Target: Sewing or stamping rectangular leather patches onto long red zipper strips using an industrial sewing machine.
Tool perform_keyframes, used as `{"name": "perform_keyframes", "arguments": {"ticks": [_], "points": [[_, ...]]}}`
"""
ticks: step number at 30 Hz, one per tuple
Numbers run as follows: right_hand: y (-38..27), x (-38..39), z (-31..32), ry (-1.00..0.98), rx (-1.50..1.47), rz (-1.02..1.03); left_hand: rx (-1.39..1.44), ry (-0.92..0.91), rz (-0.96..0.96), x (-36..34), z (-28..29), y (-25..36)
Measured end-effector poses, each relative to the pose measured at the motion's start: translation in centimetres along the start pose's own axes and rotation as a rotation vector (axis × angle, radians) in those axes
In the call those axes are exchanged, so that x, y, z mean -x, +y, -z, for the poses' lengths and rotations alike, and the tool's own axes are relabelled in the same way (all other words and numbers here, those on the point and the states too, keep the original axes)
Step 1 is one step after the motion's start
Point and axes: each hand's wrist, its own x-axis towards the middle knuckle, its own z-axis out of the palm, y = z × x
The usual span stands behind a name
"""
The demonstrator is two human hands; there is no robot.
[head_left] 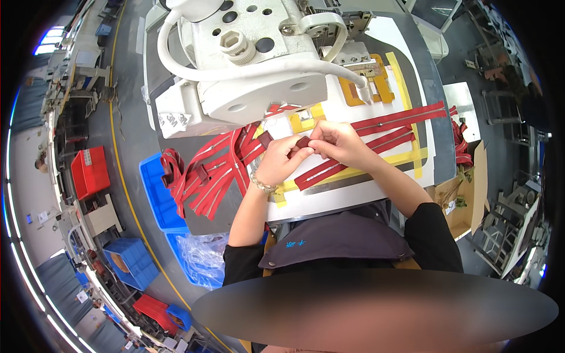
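Note:
Both my hands meet over the white work plate (353, 197) in front of a white sewing machine (265, 76). Pinched in my left hand (279, 160) is a small dark red tab (302, 142). Fingertips of my right hand (340, 142) are closed at the tab's right side, pressed together on it. Two red zippers (385, 141) lie side by side under and beyond my right hand, slanting up to the right. To the left of my left wrist, a heap of red zippers (215, 167) spreads over the table.
Yellow tape (406, 97) and a yellow clamp frame (385, 88) are on the plate. Blue bins (154, 194) stand left of the table, one with clear plastic bags (203, 256). A cardboard box (465, 200) and more red zippers (461, 141) are at the right.

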Motion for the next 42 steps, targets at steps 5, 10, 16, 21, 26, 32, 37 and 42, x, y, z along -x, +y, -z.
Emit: {"name": "perform_keyframes", "arguments": {"ticks": [5, 10, 16, 21, 26, 32, 37, 42], "points": [[0.6, 0.0, -0.5, 0.076, -0.139, -0.013, 0.057, -0.035, 0.076, 0.1, -0.1, -1.2], [0.6, -0.1, -0.4, 0.102, -0.186, -0.055, 0.093, -0.050, 0.111, 0.2, -0.5, -1.1], [0.5, -0.1, -0.7, 0.099, -0.161, -0.025, 0.101, 0.052, 0.003, 0.1, -1.0, -1.0], [1.0, -0.1, -0.6, 0.098, -0.166, -0.021, -0.086, 0.107, -0.096, 0.4, -1.1, -0.5], [1.4, 0.0, -0.9, 0.072, -0.148, 0.011, 0.032, 0.111, -0.042, 0.1, 0.1, 0.7], [1.8, 0.0, -0.9, 0.066, -0.149, -0.010, 0.037, 0.109, -0.064, 0.1, 0.2, 0.4], [1.7, 0.0, -0.8, 0.069, -0.149, -0.006, 0.033, 0.122, -0.080, -0.1, 0.0, -0.1], [1.4, 0.0, -0.8, 0.075, -0.130, -0.014, -0.048, 0.094, -0.050, 0.0, 0.3, 0.2]]}}
